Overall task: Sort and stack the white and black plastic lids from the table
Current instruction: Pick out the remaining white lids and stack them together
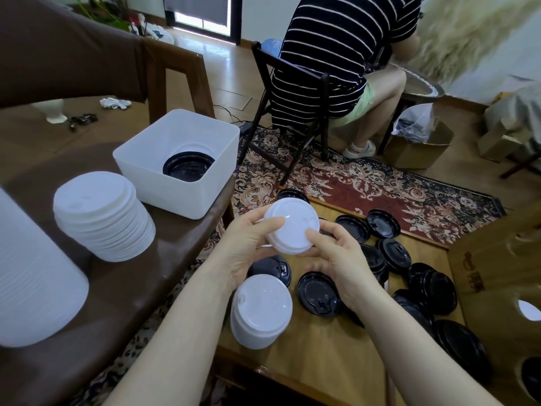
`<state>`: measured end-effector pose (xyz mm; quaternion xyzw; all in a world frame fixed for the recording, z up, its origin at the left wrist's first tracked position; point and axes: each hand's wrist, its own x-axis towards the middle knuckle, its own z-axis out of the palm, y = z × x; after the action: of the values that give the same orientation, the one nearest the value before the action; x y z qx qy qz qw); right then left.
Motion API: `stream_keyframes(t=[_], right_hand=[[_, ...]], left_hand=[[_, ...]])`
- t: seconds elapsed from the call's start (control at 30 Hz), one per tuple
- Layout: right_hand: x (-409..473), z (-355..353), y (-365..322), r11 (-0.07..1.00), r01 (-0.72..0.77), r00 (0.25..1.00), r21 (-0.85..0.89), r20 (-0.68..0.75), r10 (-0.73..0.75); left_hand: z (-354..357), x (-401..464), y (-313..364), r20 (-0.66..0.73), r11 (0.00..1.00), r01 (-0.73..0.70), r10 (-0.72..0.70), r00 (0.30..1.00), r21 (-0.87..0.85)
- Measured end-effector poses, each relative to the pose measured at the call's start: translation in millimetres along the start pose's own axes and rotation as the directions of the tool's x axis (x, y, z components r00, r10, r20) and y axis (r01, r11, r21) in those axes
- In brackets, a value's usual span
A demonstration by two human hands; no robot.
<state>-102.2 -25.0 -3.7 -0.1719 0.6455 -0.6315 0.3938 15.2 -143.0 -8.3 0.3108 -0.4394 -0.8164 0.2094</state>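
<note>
Both hands, left hand (248, 244) and right hand (339, 259), are gripping one white lid (291, 227) above the table (316, 353) (black lids (380, 259) scattered beneath); a loose pinch is risking a drop

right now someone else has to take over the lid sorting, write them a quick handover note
Left hand and right hand: together gripping one white lid above the wooden table.
Placed: short white stack on the table; taller white stack on the brown seat; a black lid over white ones in the white bin.
Left: stack the held lid; loose black lids lie unsorted across the table.
</note>
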Motion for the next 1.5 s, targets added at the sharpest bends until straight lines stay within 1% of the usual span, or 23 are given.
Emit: stream_keyframes(t=[0.1, 0.17, 0.2, 0.27, 0.33, 0.43, 0.57, 0.63, 0.67, 0.7, 0.8, 0.9, 1.0, 1.07, 1.13, 1.17, 1.23, 1.27, 1.3, 1.33, 1.37, 1.4, 1.5], right_hand=[[17, -1, 7, 0.988, 0.051, 0.998, -0.146, -0.022, -0.055], [31, -5, 15, 0.945, 0.11, 0.99, -0.308, -0.049, -0.131], [39, -8, 21, 0.894, 0.156, 0.982, -0.421, -0.036, -0.188], [57, -13, 32, 0.701, 0.266, 0.954, -0.661, 0.077, -0.29], [76, -14, 44, 0.519, 0.356, 0.926, -0.777, 0.221, -0.306], [97, -4, 55, 0.393, 0.418, 0.906, -0.819, 0.341, -0.252], [111, 18, 58, 0.254, 0.465, 0.885, -0.848, 0.444, -0.138], [113, 21, 60, 0.093, 0.466, 0.885, -0.88, 0.46, -0.072], [114, 20, 62, 0.01, 0.47, 0.881, -0.883, 0.469, -0.067], [113, 17, 64, -0.041, 0.474, 0.876, -0.88, 0.476, -0.081], [110, 1, 72, -0.054, 0.497, 0.845, -0.866, 0.497, -0.198], [107, -18, 75, -0.08, 0.535, 0.789, -0.841, 0.532, -0.307], [100, -33, 74, -0.105, 0.55, 0.761, -0.828, 0.549, -0.345], [91, -41, 73, -0.085, 0.539, 0.766, -0.838, 0.53, -0.364], [80, -48, 70, 0.008, 0.524, 0.774, -0.852, 0.472, -0.422], [74, -50, 67, 0.123, 0.502, 0.794, -0.856, 0.399, -0.459], [58, -50, 54, 0.488, 0.39, 0.88, -0.78, 0.16, -0.447], [51, -48, 46, 0.676, 0.31, 0.923, -0.669, 0.041, -0.383], [44, -47, 38, 0.82, 0.236, 0.951, -0.521, -0.051, -0.306], [38, -46, 30, 0.915, 0.169, 0.97, -0.366, -0.104, -0.221], [32, -45, 23, 0.971, 0.11, 0.983, -0.211, -0.118, -0.137], [26, -45, 17, 0.996, 0.062, 0.992, -0.067, -0.107, -0.069], [11, -42, 6, 0.974, -0.008, 0.999, 0.227, -0.036, 0.016]], left_hand=[[-8, 4, 2, -0.154, 0.999, -0.03, 0.034, 0.988, 0.029], [-12, 7, 2, -0.241, 0.995, -0.064, 0.081, 0.967, 0.078], [-14, 8, 2, -0.262, 0.991, -0.081, 0.106, 0.959, 0.102], [-17, 11, 0, -0.3, 0.984, -0.099, 0.14, 0.944, 0.148], [-18, 13, -1, -0.354, 0.977, -0.1, 0.162, 0.921, 0.189], [-22, 16, -1, -0.423, 0.979, -0.089, 0.16, 0.892, 0.184], [-23, 18, -1, -0.439, 0.984, -0.066, 0.134, 0.888, 0.167], [-23, 17, -1, -0.443, 0.986, -0.055, 0.12, 0.888, 0.157], [-24, 17, 0, -0.442, 0.988, -0.052, 0.114, 0.89, 0.148], [-25, 17, 0, -0.441, 0.989, -0.051, 0.108, 0.891, 0.14], [-25, 17, 3, -0.428, 0.99, -0.046, 0.1, 0.898, 0.135], [-24, 16, 4, -0.423, 0.989, -0.036, 0.095, 0.901, 0.145], [-23, 15, 4, -0.422, 0.987, -0.037, 0.1, 0.901, 0.155], [-22, 14, 3, -0.426, 0.987, -0.032, 0.097, 0.899, 0.158], [-20, 13, 2, -0.428, 0.986, -0.024, 0.093, 0.899, 0.162], [-19, 13, 1, -0.427, 0.986, -0.025, 0.095, 0.899, 0.168], [-17, 13, 1, -0.418, 0.985, -0.027, 0.098, 0.903, 0.172], [-15, 12, 1, -0.409, 0.987, -0.027, 0.091, 0.908, 0.16], [-13, 11, 2, -0.398, 0.989, -0.023, 0.08, 0.914, 0.145], [-12, 11, 2, -0.383, 0.992, -0.02, 0.068, 0.921, 0.128], [-11, 11, 1, -0.368, 0.994, -0.019, 0.058, 0.928, 0.108], [-10, 11, 1, -0.357, 0.996, -0.019, 0.049, 0.933, 0.089], [-7, 11, 1, -0.341, 0.998, -0.024, 0.04, 0.939, 0.052]])
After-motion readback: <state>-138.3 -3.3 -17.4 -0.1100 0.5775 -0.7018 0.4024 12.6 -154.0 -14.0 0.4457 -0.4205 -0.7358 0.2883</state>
